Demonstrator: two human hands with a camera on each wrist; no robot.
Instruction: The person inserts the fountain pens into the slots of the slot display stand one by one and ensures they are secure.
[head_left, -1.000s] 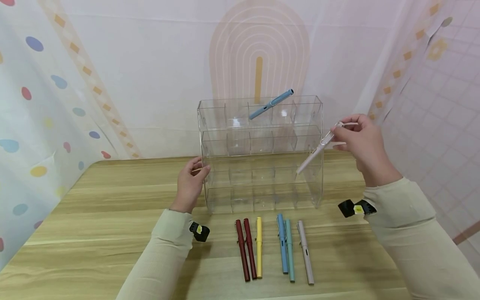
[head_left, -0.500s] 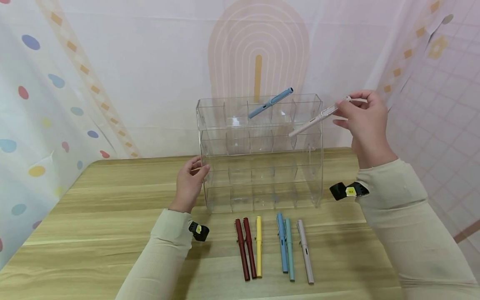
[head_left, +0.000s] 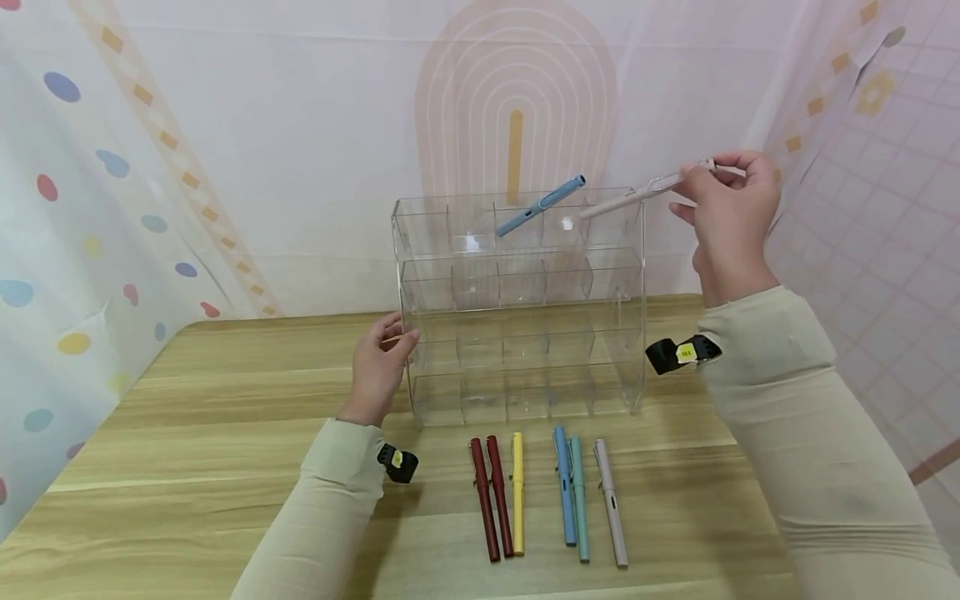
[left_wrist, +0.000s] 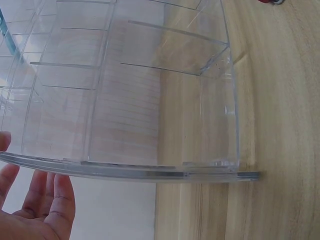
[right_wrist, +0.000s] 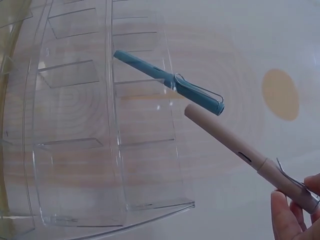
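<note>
A clear acrylic pen rack (head_left: 525, 310) with tiered compartments stands upright on the table. My left hand (head_left: 377, 367) holds its left side panel, thumb on the inner face and fingers outside in the left wrist view. A pale pink pen (right_wrist: 230, 142) is pinched at its capped end by my right hand (head_left: 735, 212), above the rack's upper right corner. The pen slants down to the left, its free end overlapping the top tier in the head view. One blue pen (head_left: 542, 206) leans in a top-tier compartment, cap end up.
On the wooden table (head_left: 225, 400) before the rack lie two dark red pens (head_left: 484, 500), a yellow pen (head_left: 518, 493), a light blue pen (head_left: 566, 487), a teal pen (head_left: 579, 500) and a lilac pen (head_left: 611, 504). A patterned curtain (head_left: 315, 125) hangs behind.
My right hand has risen with the pale pink pen, from beside the rack's middle tiers to its top tier, and the pen has tilted flatter. The left hand stays on the rack.
</note>
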